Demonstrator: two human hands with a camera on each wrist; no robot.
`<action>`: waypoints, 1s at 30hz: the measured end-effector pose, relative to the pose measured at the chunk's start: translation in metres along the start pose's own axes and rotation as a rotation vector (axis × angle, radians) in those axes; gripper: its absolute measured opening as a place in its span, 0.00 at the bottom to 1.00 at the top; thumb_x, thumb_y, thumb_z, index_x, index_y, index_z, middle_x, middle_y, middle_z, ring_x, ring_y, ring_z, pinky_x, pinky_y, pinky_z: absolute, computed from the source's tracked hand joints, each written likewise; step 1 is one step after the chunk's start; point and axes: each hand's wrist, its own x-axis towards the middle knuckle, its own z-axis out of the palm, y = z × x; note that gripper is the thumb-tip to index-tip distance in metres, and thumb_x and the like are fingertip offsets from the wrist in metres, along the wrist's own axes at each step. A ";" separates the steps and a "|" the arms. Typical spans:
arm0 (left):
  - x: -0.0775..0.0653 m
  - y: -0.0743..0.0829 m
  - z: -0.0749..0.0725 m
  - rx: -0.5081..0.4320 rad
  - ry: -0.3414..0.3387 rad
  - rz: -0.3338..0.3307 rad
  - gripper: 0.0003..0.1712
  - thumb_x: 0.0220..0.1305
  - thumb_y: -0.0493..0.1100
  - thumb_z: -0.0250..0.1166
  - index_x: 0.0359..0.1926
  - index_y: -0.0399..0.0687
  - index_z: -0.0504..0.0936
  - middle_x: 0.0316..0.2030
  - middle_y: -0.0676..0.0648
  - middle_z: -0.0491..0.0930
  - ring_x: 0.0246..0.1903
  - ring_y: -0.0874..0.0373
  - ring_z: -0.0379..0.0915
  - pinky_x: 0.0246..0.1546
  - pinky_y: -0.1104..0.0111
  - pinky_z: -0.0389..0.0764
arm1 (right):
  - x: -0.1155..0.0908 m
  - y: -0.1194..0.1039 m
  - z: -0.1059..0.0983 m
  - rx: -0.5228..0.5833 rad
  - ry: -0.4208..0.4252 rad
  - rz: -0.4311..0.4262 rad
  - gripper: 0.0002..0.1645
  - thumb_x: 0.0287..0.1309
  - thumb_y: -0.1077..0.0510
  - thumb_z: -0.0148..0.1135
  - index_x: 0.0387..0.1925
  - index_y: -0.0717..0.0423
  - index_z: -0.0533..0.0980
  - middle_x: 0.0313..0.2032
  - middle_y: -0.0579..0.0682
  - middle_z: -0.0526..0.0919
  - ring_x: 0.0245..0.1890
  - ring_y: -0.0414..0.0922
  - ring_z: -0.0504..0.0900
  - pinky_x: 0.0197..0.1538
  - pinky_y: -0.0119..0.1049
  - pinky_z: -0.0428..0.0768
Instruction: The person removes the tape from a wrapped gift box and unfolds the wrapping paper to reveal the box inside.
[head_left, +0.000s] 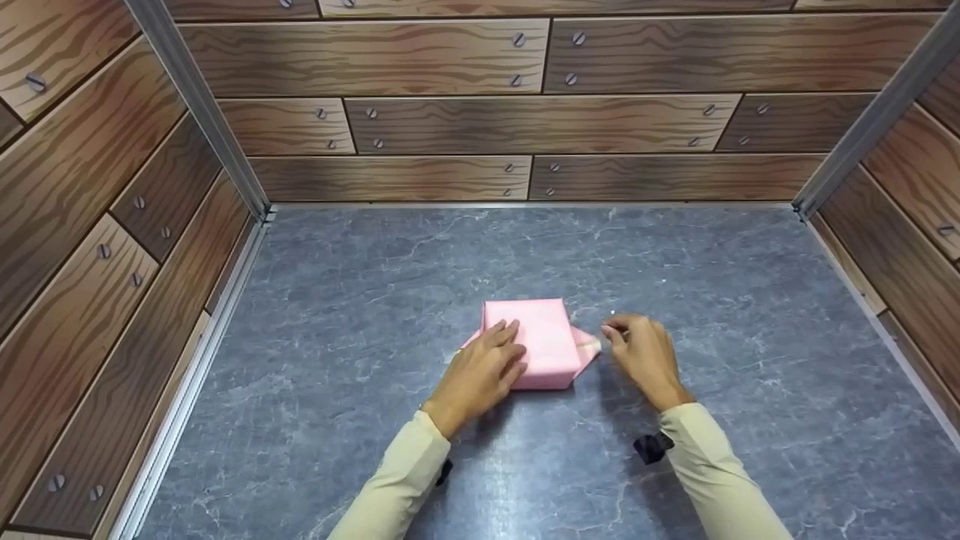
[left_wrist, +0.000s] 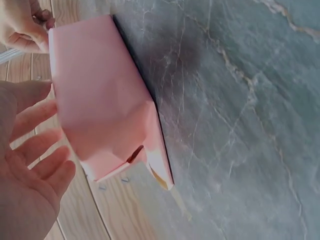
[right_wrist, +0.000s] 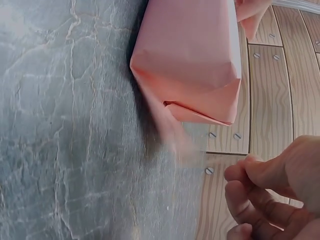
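Note:
A box wrapped in pink paper (head_left: 529, 337) lies flat on the table. My left hand (head_left: 484, 367) rests on its top near the left edge, fingers spread. Paper flaps stick out at both ends; the right flap (head_left: 587, 346) has a pale tip, blurred in the right wrist view. Just beyond it, my right hand (head_left: 643, 354) holds thumb and index fingertips together, pinching what looks like the end of clear tape (right_wrist: 192, 142), which is faint and hard to make out. From the other flap (left_wrist: 159, 167), a translucent strip (left_wrist: 181, 202) juts out in the left wrist view.
The grey marbled table (head_left: 360, 270) has wood-patterned walls (head_left: 450, 124) at the back and both sides. Metal rails (head_left: 206, 337) line its edges. A small white speck (head_left: 663, 280) lies right of the box. Each wrist carries a dark device (head_left: 652, 448).

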 end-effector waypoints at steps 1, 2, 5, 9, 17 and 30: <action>-0.001 -0.001 -0.002 -0.010 -0.001 0.002 0.15 0.73 0.46 0.62 0.53 0.44 0.86 0.68 0.40 0.72 0.70 0.46 0.65 0.70 0.55 0.65 | 0.000 0.000 -0.001 0.002 -0.004 0.001 0.04 0.60 0.65 0.69 0.34 0.63 0.87 0.33 0.59 0.89 0.32 0.55 0.88 0.39 0.56 0.82; -0.002 -0.002 -0.004 -0.019 0.001 0.005 0.16 0.73 0.46 0.62 0.55 0.43 0.86 0.68 0.40 0.72 0.69 0.45 0.66 0.71 0.55 0.65 | 0.000 0.001 -0.002 0.004 -0.008 0.002 0.04 0.60 0.65 0.69 0.35 0.63 0.87 0.33 0.59 0.89 0.31 0.55 0.88 0.39 0.55 0.82; -0.007 -0.009 -0.012 -0.067 0.030 0.000 0.17 0.72 0.44 0.63 0.57 0.42 0.84 0.66 0.39 0.74 0.67 0.45 0.68 0.69 0.54 0.68 | 0.000 0.002 -0.004 0.022 -0.034 -0.013 0.06 0.58 0.66 0.70 0.37 0.64 0.87 0.33 0.59 0.89 0.31 0.55 0.88 0.38 0.54 0.83; -0.013 -0.022 -0.024 -0.139 0.055 -0.059 0.20 0.66 0.44 0.69 0.56 0.41 0.82 0.59 0.41 0.79 0.61 0.46 0.73 0.63 0.54 0.74 | 0.000 0.006 -0.005 0.063 -0.125 -0.083 0.15 0.53 0.68 0.74 0.44 0.68 0.84 0.37 0.60 0.88 0.35 0.56 0.87 0.41 0.54 0.84; -0.021 -0.043 -0.026 -0.150 -0.065 -0.163 0.29 0.54 0.46 0.79 0.56 0.42 0.83 0.54 0.44 0.83 0.58 0.45 0.76 0.60 0.52 0.76 | -0.001 0.014 0.005 0.148 -0.399 -0.182 0.37 0.45 0.64 0.81 0.57 0.72 0.76 0.52 0.66 0.82 0.49 0.63 0.83 0.51 0.58 0.82; -0.019 -0.039 -0.007 -0.081 -0.068 -0.146 0.13 0.54 0.41 0.78 0.41 0.48 0.89 0.44 0.49 0.87 0.47 0.52 0.80 0.48 0.56 0.81 | -0.005 0.019 0.027 0.191 -0.447 -0.250 0.30 0.41 0.58 0.85 0.45 0.68 0.80 0.42 0.56 0.79 0.42 0.56 0.80 0.50 0.53 0.79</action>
